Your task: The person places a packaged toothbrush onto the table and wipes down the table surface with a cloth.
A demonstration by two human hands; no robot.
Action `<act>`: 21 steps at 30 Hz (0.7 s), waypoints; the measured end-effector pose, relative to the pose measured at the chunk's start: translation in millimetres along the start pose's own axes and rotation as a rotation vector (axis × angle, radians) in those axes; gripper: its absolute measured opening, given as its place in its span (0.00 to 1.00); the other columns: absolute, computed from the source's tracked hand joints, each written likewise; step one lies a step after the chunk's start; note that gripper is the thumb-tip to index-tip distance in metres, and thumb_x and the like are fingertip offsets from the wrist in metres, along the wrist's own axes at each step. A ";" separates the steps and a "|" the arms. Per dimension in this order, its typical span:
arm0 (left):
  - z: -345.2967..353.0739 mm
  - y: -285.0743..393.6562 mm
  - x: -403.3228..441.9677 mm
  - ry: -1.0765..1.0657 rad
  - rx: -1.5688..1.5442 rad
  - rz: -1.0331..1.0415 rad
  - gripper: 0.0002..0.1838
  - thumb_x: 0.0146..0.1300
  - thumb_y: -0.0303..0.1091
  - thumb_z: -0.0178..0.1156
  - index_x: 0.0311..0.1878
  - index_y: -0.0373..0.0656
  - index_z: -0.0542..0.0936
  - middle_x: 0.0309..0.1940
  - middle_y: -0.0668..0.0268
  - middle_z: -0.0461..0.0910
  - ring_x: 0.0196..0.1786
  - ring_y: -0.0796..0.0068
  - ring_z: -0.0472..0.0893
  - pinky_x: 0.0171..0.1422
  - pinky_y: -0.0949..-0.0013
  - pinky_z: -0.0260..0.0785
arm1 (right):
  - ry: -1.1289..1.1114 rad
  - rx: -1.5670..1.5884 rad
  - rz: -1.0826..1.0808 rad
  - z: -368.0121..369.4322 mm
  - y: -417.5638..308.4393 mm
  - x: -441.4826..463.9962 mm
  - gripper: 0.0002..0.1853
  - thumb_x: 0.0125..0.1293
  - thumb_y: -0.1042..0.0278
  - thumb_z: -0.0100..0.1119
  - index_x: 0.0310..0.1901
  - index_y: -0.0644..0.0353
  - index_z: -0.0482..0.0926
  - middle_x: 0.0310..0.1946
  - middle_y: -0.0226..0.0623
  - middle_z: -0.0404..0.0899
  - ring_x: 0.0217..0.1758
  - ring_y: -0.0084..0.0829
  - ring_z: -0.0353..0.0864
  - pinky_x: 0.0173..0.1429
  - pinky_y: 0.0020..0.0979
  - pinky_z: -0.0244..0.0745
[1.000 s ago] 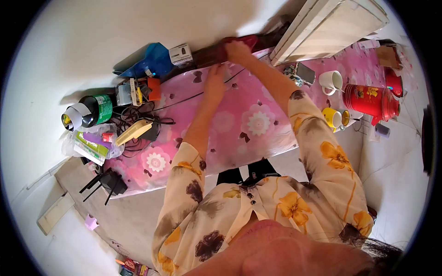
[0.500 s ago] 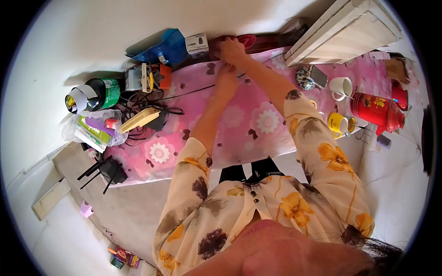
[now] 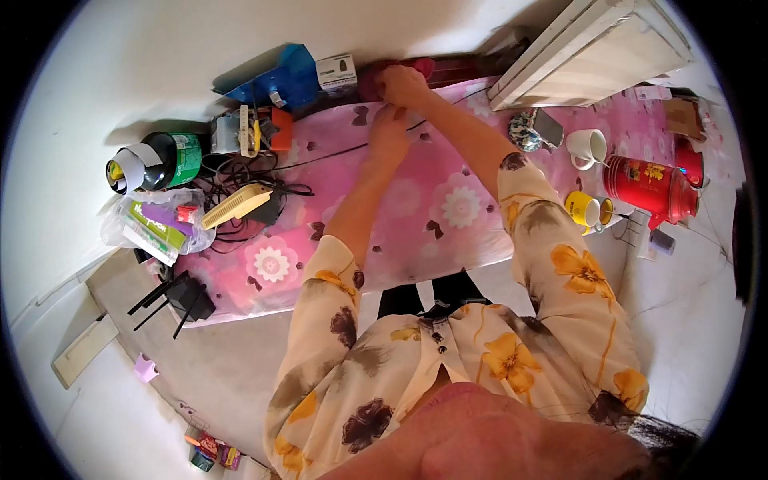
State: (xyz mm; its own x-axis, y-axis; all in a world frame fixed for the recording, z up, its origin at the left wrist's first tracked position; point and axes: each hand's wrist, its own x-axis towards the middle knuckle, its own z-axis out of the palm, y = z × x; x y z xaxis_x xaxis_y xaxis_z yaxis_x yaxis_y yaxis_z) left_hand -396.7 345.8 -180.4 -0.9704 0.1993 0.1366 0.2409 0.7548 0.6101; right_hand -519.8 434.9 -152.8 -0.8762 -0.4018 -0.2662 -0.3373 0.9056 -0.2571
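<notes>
At the table's far edge, against the wall, my right hand (image 3: 402,86) has its fingers curled over a dark red, cloth-like thing (image 3: 422,66). Its exact kind is hard to make out, since the hand covers much of it. Just below, my left hand (image 3: 390,132) reaches up to the same spot. Its fingertips are partly hidden near the right hand. Both hands are over the pink flowered tablecloth (image 3: 384,212), and a thin black cable (image 3: 336,152) runs beneath the left wrist. Close by on the left stands a small white box (image 3: 336,72).
To the left are a blue plastic holder (image 3: 292,80), tangled cables (image 3: 228,180), a dark jar with a green label (image 3: 186,160) and a black router (image 3: 189,296). Rightward are a white wooden panel (image 3: 596,60), a white mug (image 3: 588,148), a yellow mug (image 3: 582,210) and a red flask (image 3: 648,188).
The view has shifted slightly, so the table things appear a little further left. Less of the red thing's bright loop shows beside my right hand. Both hands stay at the same spot.
</notes>
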 end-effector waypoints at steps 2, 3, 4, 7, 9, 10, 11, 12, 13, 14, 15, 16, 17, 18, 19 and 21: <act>6.1 -6.2 -2.8 0.150 0.021 0.067 0.31 0.51 0.37 0.70 0.59 0.37 0.77 0.58 0.50 0.76 0.60 0.49 0.76 0.66 0.56 0.68 | -0.055 0.040 -0.012 -10.2 0.3 -2.3 0.17 0.58 0.58 0.59 0.48 0.49 0.85 0.48 0.42 0.85 0.54 0.47 0.83 0.56 0.46 0.80; 4.9 -6.3 -3.4 0.139 0.020 0.068 0.31 0.51 0.37 0.70 0.59 0.37 0.77 0.58 0.50 0.76 0.60 0.49 0.76 0.66 0.56 0.68 | -0.079 0.046 -0.013 -12.1 18.9 -2.2 0.17 0.59 0.57 0.58 0.49 0.49 0.85 0.48 0.43 0.84 0.54 0.48 0.83 0.57 0.46 0.79; 0.5 -5.7 2.1 0.137 -0.044 0.085 0.27 0.53 0.35 0.69 0.57 0.38 0.77 0.58 0.50 0.76 0.58 0.48 0.76 0.64 0.55 0.69 | -0.097 0.049 -0.015 -15.9 39.0 -2.1 0.18 0.59 0.57 0.58 0.50 0.49 0.85 0.49 0.43 0.84 0.54 0.49 0.83 0.57 0.46 0.79; -8.5 0.3 15.3 0.127 -0.124 0.039 0.20 0.58 0.32 0.65 0.55 0.40 0.79 0.54 0.49 0.76 0.54 0.45 0.78 0.59 0.53 0.72 | -0.154 0.039 0.026 -28.0 94.6 -7.1 0.19 0.59 0.54 0.61 0.49 0.52 0.85 0.47 0.42 0.85 0.52 0.47 0.83 0.57 0.43 0.78; -8.4 6.4 22.3 0.122 -0.143 -0.029 0.17 0.61 0.30 0.63 0.53 0.41 0.79 0.51 0.49 0.77 0.52 0.44 0.79 0.56 0.52 0.74 | -0.206 0.106 0.035 -36.6 107.0 -9.1 0.20 0.58 0.53 0.63 0.49 0.52 0.85 0.46 0.42 0.85 0.51 0.45 0.84 0.56 0.42 0.78; -7.9 8.4 26.0 0.161 -0.161 -0.061 0.14 0.62 0.29 0.61 0.52 0.40 0.79 0.48 0.49 0.77 0.50 0.44 0.79 0.53 0.51 0.74 | -0.223 0.281 0.096 -42.3 107.4 -8.8 0.20 0.57 0.52 0.65 0.48 0.52 0.85 0.44 0.41 0.85 0.49 0.42 0.83 0.56 0.41 0.77; -8.5 8.6 29.0 0.199 -0.174 -0.095 0.12 0.63 0.27 0.59 0.50 0.40 0.79 0.45 0.49 0.77 0.48 0.43 0.79 0.50 0.50 0.74 | -0.239 0.459 0.154 -46.6 106.1 -7.0 0.21 0.56 0.50 0.67 0.47 0.53 0.85 0.43 0.41 0.86 0.48 0.40 0.83 0.55 0.39 0.77; -8.4 6.4 32.3 0.198 -0.172 -0.096 0.12 0.63 0.27 0.59 0.50 0.40 0.79 0.45 0.49 0.77 0.48 0.43 0.79 0.50 0.50 0.74 | -0.240 0.460 0.153 -49.4 102.1 -6.2 0.21 0.56 0.50 0.67 0.47 0.53 0.85 0.43 0.41 0.86 0.48 0.40 0.83 0.55 0.39 0.77; -8.2 3.2 38.0 0.192 -0.150 -0.091 0.10 0.63 0.27 0.59 0.48 0.39 0.79 0.43 0.49 0.77 0.46 0.43 0.79 0.48 0.49 0.73 | -0.304 0.444 0.046 -51.8 98.0 -4.7 0.20 0.57 0.49 0.67 0.46 0.52 0.86 0.42 0.40 0.86 0.48 0.38 0.83 0.55 0.38 0.76; -6.9 1.4 39.8 0.180 -0.127 -0.086 0.08 0.63 0.28 0.59 0.45 0.38 0.78 0.42 0.50 0.77 0.45 0.44 0.79 0.47 0.49 0.73 | -0.370 0.430 -0.057 -52.8 94.8 -5.3 0.20 0.57 0.48 0.67 0.45 0.52 0.87 0.41 0.39 0.86 0.47 0.37 0.82 0.55 0.38 0.76; -7.1 2.6 39.7 0.169 -0.126 -0.085 0.08 0.63 0.28 0.59 0.45 0.38 0.78 0.42 0.50 0.77 0.45 0.44 0.79 0.47 0.49 0.73 | -0.448 0.330 -0.049 -54.9 94.5 -5.7 0.19 0.58 0.49 0.67 0.43 0.54 0.87 0.41 0.37 0.86 0.48 0.35 0.82 0.55 0.37 0.75; -7.6 4.0 41.3 0.168 -0.080 -0.093 0.07 0.63 0.30 0.60 0.42 0.39 0.77 0.41 0.52 0.76 0.45 0.46 0.79 0.47 0.50 0.74 | -0.448 0.337 -0.042 -56.0 94.6 -10.4 0.19 0.58 0.49 0.67 0.43 0.54 0.87 0.41 0.37 0.86 0.48 0.35 0.82 0.55 0.37 0.75; -8.8 5.4 42.9 0.171 -0.034 -0.102 0.06 0.63 0.31 0.61 0.39 0.40 0.76 0.40 0.54 0.76 0.45 0.49 0.80 0.47 0.51 0.74 | -0.395 0.396 -0.092 -58.1 93.7 -13.8 0.18 0.58 0.51 0.67 0.43 0.55 0.87 0.38 0.37 0.86 0.44 0.34 0.82 0.52 0.36 0.76; -8.6 4.4 44.6 0.171 -0.034 -0.100 0.06 0.63 0.31 0.61 0.39 0.40 0.76 0.40 0.54 0.76 0.45 0.49 0.80 0.47 0.51 0.74 | -0.339 0.451 -0.146 -59.0 94.1 -14.6 0.18 0.57 0.53 0.68 0.43 0.56 0.87 0.36 0.37 0.86 0.41 0.33 0.83 0.49 0.36 0.77; -8.4 3.8 45.6 0.182 0.009 -0.073 0.07 0.63 0.31 0.61 0.39 0.40 0.76 0.40 0.54 0.76 0.45 0.49 0.80 0.47 0.51 0.74 | -0.338 0.450 -0.144 -59.5 93.7 -15.5 0.18 0.57 0.53 0.68 0.43 0.56 0.87 0.36 0.37 0.86 0.41 0.33 0.83 0.49 0.36 0.77; -9.8 7.2 46.3 0.195 0.049 -0.049 0.07 0.63 0.32 0.62 0.39 0.39 0.76 0.41 0.54 0.76 0.45 0.50 0.80 0.47 0.51 0.74 | -0.459 0.651 -0.033 -61.4 89.8 -17.9 0.15 0.55 0.57 0.69 0.39 0.58 0.85 0.28 0.36 0.84 0.32 0.30 0.83 0.39 0.35 0.78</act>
State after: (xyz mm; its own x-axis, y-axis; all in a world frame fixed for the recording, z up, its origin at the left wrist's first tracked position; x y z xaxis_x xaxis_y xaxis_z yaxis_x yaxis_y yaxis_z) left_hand -440.1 354.3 -162.1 -0.9649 0.0404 0.2594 0.1896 0.7908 0.5819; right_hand -555.5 531.7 -114.1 -0.5924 -0.5713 -0.5681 0.0322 0.6878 -0.7252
